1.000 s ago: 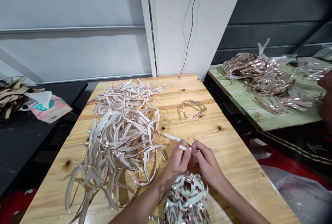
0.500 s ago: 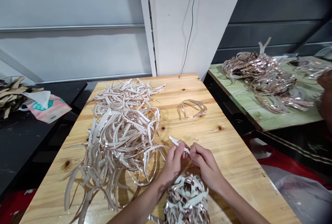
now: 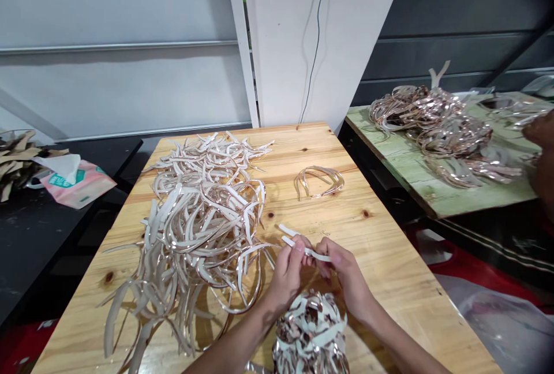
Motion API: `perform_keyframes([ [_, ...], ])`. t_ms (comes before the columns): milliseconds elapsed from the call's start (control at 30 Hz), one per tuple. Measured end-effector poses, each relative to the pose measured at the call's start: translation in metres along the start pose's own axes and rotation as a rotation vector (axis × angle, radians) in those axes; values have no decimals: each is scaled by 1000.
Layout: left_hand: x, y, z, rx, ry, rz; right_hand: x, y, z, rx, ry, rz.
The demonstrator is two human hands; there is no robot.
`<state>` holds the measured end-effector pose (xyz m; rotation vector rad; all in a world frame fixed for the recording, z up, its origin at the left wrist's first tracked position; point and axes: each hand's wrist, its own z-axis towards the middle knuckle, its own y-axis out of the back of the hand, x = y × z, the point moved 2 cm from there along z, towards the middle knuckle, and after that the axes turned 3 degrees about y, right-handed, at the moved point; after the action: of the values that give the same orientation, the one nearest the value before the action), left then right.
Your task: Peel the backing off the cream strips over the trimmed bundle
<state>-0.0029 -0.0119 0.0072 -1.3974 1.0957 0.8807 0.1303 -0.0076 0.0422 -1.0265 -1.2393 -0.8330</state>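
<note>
Between my hands, above the wooden table [image 3: 389,281], is a thin white strip [image 3: 318,255] with forked ends pointing to the upper left. My left hand [image 3: 291,264] pinches it near the middle. My right hand [image 3: 344,267] has its fingers closed at the strip's right end. Just below my hands sits a bundle of shiny rose-gold and white strips [image 3: 309,333]. A big tangled pile of curved white and rose-gold strips [image 3: 203,218] covers the table's left side. Past my hands lies a small group of curved strips [image 3: 320,182].
A pink tissue pack [image 3: 80,183] and brown scraps [image 3: 12,160] lie on a dark table at the left. On a greenish table [image 3: 454,201] at the right is another shiny pile [image 3: 450,126]. Clear plastic [image 3: 493,316] hangs at the lower right.
More of the white strip shows between my hands, with two ends now visible at the left. My right hand has shifted slightly right along it. The view has moved a little.
</note>
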Motion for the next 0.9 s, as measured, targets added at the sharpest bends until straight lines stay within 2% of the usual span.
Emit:
perform_keyframes([
  [100,-11,1,-4,-7,-26,74,0,5,3,-23,-15,-19],
  [300,-25,-1,-9,71,-151,271,5,4,6,-98,-30,-324],
  [567,-19,-3,-8,29,-250,340,2,-6,2,-87,24,-270],
  [900,-20,-3,-7,1,-209,244,0,-11,0,-79,42,-239],
])
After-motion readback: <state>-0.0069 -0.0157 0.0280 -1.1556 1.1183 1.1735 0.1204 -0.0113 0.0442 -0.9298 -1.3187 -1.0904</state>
